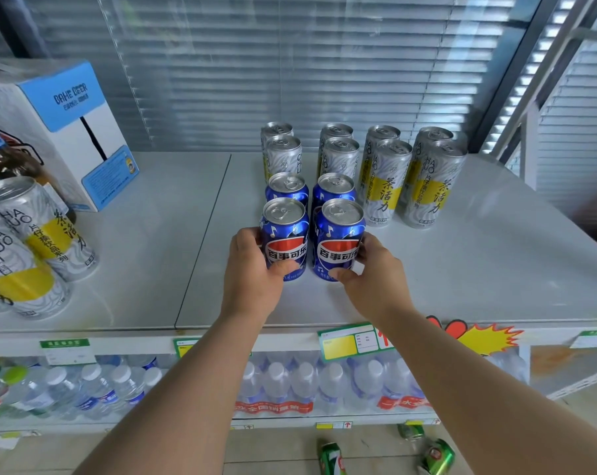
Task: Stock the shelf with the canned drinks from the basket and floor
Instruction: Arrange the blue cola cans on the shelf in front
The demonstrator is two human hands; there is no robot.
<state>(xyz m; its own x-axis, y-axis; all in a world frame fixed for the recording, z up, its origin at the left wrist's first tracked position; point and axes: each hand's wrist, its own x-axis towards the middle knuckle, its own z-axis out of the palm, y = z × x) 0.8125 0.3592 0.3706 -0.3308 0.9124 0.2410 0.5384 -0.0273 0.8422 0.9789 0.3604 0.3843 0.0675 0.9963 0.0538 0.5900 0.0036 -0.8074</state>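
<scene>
Arms outstretched; left hand [252, 272] grips left blue can [285, 229], right hand [377, 274] right blue can [340, 233]

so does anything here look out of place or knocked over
Yes: a few green cans lie tipped over on the floor below the shelf, not yet stocked. On the shelf the blue cans and silver cans stand upright in tidy rows, and nothing looks spilled.
</scene>
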